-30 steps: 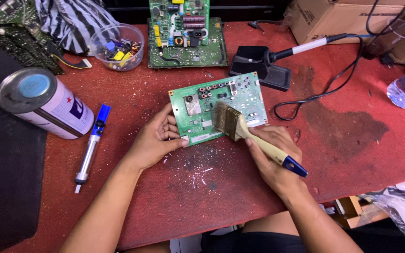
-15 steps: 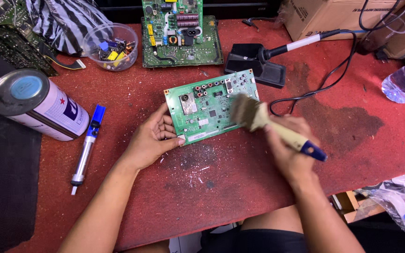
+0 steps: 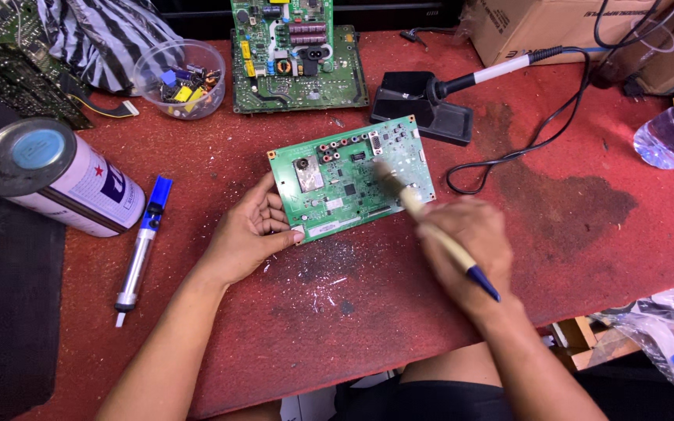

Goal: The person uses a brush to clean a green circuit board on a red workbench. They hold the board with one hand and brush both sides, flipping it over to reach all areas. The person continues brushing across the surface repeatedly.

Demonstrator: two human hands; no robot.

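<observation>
A green circuit board (image 3: 337,183) lies flat on the red worktop (image 3: 352,312). My left hand (image 3: 247,234) presses its lower left corner, thumb and fingers on the edge. My right hand (image 3: 470,249) grips a paintbrush (image 3: 431,226) with a pale wooden handle and a blue tip. The blurred bristles rest on the right half of the board. Pale dust and specks lie on the worktop just below the board.
A metal can (image 3: 52,179) lies at left beside a blue-tipped desoldering pump (image 3: 142,242). A clear bowl of small parts (image 3: 181,78), a second green board (image 3: 298,51), a soldering iron in its black stand (image 3: 431,109), a cardboard box (image 3: 540,27) and a plastic bottle (image 3: 672,129) line the back.
My right hand has swept the brush across the board, from its middle out to the right edge and back onto the right half. My left hand stays on the board's corner.
</observation>
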